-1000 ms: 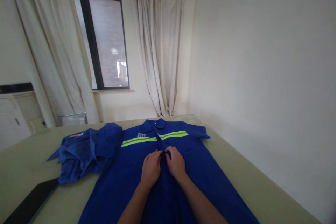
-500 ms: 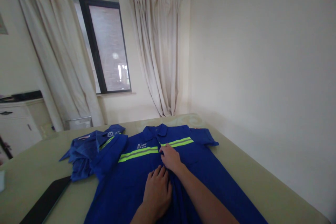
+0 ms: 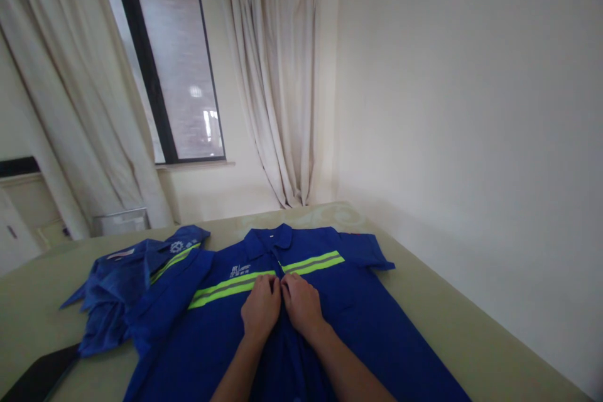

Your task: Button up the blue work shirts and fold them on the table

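A blue short-sleeved work shirt (image 3: pixel 367 320) with a yellow-green reflective chest stripe lies front up, spread flat on a pale green table (image 3: pixel 475 333). My left hand (image 3: pixel 261 308) and my right hand (image 3: pixel 301 304) rest side by side on the shirt's front placket, just below the stripe. The fingertips of both pinch the cloth at the centre line. What lies under the fingers is hidden.
A second blue garment (image 3: pixel 117 282) lies crumpled at the left, touching the flat shirt's sleeve. A flat black object (image 3: pixel 38 377) sits at the table's near left edge. Beyond the table are a white wall, cream curtains (image 3: pixel 282 88) and a dark-framed window (image 3: pixel 164 75).
My left hand has moved up the shirt front to sit beside my right hand under the stripe. The view has shifted slightly left.
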Motion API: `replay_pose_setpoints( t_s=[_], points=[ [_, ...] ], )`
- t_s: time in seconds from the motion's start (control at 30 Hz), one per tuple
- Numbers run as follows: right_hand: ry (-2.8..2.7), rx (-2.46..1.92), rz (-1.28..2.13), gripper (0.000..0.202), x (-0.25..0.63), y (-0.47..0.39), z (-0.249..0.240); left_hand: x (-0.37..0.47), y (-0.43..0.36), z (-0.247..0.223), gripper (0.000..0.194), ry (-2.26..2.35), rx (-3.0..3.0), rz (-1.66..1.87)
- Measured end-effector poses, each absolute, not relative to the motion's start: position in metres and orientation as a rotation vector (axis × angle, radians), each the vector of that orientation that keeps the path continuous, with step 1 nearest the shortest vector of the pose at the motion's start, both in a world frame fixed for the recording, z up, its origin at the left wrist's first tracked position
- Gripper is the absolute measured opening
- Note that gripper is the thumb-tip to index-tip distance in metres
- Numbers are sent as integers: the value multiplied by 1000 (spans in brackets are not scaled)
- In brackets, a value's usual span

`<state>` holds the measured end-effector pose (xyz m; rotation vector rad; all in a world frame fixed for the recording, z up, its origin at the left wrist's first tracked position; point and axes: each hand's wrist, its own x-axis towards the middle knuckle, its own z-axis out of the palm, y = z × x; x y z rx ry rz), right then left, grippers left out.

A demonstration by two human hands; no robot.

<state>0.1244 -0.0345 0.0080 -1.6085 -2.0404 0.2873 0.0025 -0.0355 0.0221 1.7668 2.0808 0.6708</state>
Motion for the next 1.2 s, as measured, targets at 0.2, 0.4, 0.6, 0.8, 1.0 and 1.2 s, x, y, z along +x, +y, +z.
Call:
replay_pose_setpoints(
  t_s=[0.2,0.4,0.6,0.8,1.0,1.2],
  points=[
    [-2025,-1586,330,19,126,-37,12,-6,-26,14,27,2008,1689,740],
    [-2046,-1553,335,19,127,-39,16,-17,-9,10,25,1860,1643,843],
    [-2050,-1504,388,20,128,-37,17,-20,-5,1,25,1708,1600,1020],
    [-1982,-1485,424,19,129,-34,15,-15,-8,2,26,1624,1562,1186],
    [-1904,-1520,433,18,129,-32,14,-12,-9,6,28,1543,1546,1270],
    [-1914,-1581,437,17,129,-31,16,-11,-9,8,27,1565,1606,1232]
  ],
)
